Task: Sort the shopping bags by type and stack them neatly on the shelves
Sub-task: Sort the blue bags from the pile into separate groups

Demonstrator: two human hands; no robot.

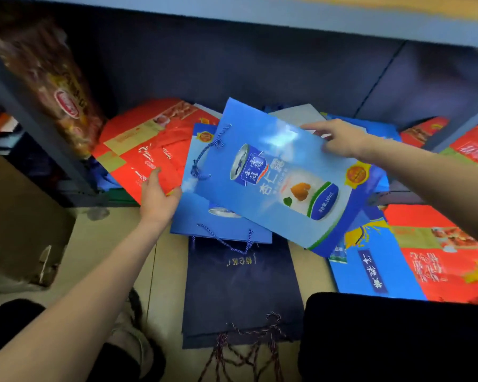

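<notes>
A person crouched at a low shelf (287, 78) sorts paper shopping bags, holding a flat light-blue bag (282, 177) printed with a drinks can tilted above the heap. The right hand (340, 142) has its grip clamped on the bag's far edge, fingers curled over the top and thumb hidden beneath; the left hand (158, 194) steadies the near corner, thumb against the bag's lower edge and fingers spread and fairly straight rather than closed round it. Directly under the left grip lies a second blue bag (221, 224) of the same print, its cord handles toward the person, and outward of that hand a pile of red bags (149, 150) fans across the shelf floor. Below both grips, nearer the person, a dark navy bag (240, 290) rests on the tan floor (102, 244); beyond the right wrist lie more red and blue bags (425, 260), jumbled and overlapping. The step in hand appears to be matching: the lifted bag looks bound for its twin underneath. The next move would call for turning it square to that lower bag, lining up edges and handles, then laying it flat without dragging the stack askew. Most of the heap looks unsorted, so the job seems at an early stage.
</notes>
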